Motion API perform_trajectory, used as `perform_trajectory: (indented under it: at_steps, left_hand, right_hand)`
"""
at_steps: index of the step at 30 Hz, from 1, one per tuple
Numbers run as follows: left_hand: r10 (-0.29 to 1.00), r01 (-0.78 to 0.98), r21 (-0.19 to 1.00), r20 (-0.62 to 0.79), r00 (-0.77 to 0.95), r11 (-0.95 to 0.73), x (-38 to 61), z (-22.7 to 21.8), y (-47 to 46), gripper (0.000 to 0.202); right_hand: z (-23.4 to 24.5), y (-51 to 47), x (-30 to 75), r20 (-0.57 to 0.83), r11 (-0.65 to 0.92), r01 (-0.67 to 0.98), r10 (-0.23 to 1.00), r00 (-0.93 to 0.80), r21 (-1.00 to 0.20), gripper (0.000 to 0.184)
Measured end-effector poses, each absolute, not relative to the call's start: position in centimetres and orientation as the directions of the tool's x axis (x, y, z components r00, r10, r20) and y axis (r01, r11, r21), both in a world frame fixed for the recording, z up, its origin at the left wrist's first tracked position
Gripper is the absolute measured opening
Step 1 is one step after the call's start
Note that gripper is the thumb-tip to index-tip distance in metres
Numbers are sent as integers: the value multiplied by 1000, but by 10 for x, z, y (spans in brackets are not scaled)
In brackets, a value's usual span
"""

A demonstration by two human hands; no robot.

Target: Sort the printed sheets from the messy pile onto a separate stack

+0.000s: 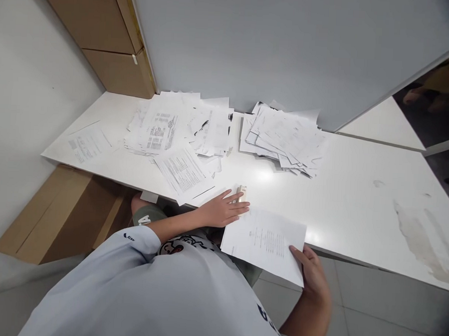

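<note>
Left hand (222, 210) is laid over a small cream object, probably a stapler (241, 193), on the near edge of a white desk (358, 195). Fingers are extended and not clenched, pointing right and slightly away from the body; whether the object is actually gripped cannot be told. Right hand (311, 275) is grasping a sheaf of printed paper (263, 244) at its lower right edge, with the thumb on top and the fingers hidden beneath. The sheaf is held flat, partly over the desk's near edge, its long axis running roughly left to right with a slight tilt. It lies just right of the left hand and toward the body from the stapler, with its upper left edge near the left fingertips. The right hand is nearer, being in contact. Farther along the desk, a scattered paper pile (177, 128) and a second paper pile (282, 138) are lying against a grey partition (291, 51), and a loose sheet (182, 176) is lying ahead of the left hand
</note>
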State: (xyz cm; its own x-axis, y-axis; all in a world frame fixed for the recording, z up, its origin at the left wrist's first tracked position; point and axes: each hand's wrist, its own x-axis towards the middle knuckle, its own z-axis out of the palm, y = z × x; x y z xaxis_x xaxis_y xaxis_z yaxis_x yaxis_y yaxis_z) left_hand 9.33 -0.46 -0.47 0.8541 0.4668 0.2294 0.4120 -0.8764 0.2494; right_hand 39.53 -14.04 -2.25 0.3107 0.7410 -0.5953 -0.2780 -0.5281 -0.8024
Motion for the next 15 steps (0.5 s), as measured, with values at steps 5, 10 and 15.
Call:
perform_trajectory:
  at_steps: [5,10,15]
  left_hand:
    - [478,419,244,279,833,-874,95,-9,-7,44]
    - [480,410,295,226,848,-863,92,0,-9,51]
    - [487,387,364,243,839,-847,88,3,-10,53]
  right_hand:
    - [-12,-136,395,-559,-544,-149,755,343,-826,51]
    - [22,-143,409,-468,-549,92,778,420,-830,45]
    - [60,-115,437,-93,-445,260,630,771,-857,24]
